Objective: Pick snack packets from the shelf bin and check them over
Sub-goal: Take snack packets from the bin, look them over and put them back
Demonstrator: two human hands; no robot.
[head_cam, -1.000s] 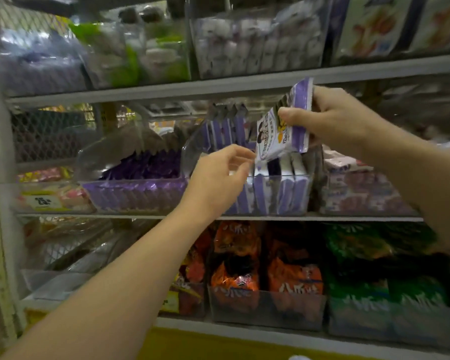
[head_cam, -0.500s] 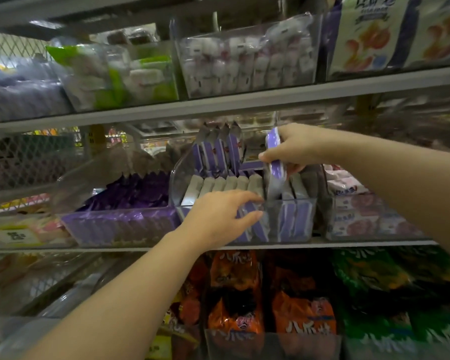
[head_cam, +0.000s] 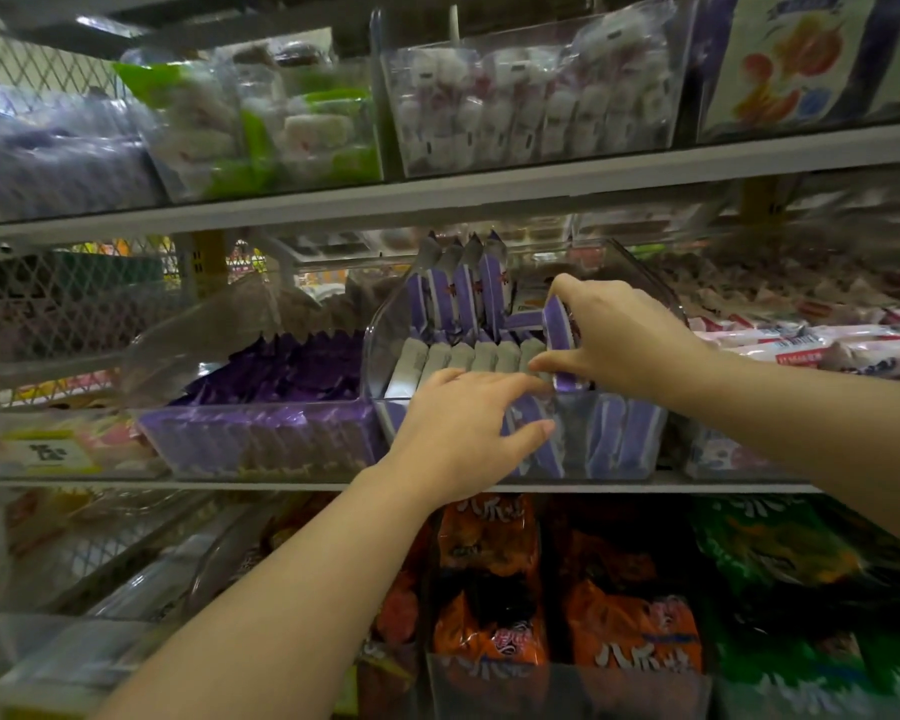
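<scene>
At frame centre, the right hand (head_cam: 619,340) pinches one purple snack packet (head_cam: 559,350) edge-on between thumb and fingers. The packet's lower end sits at the gap in the front row of the clear shelf bin (head_cam: 371,366). The left hand (head_cam: 463,433) reaches over that row with fingers extended and thumb outside the front wall, gripping nothing as far as I can tell. With one packet in hand and the upright row (head_cam: 463,356) full, I judge most checking remains.

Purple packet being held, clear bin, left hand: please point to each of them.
purple packet (head_cam: 558,330), head view, its purple side edge.
clear bin (head_cam: 372,366), head view, its left wall.
left hand (head_cam: 458,433), head view, the back of the hand.
</scene>
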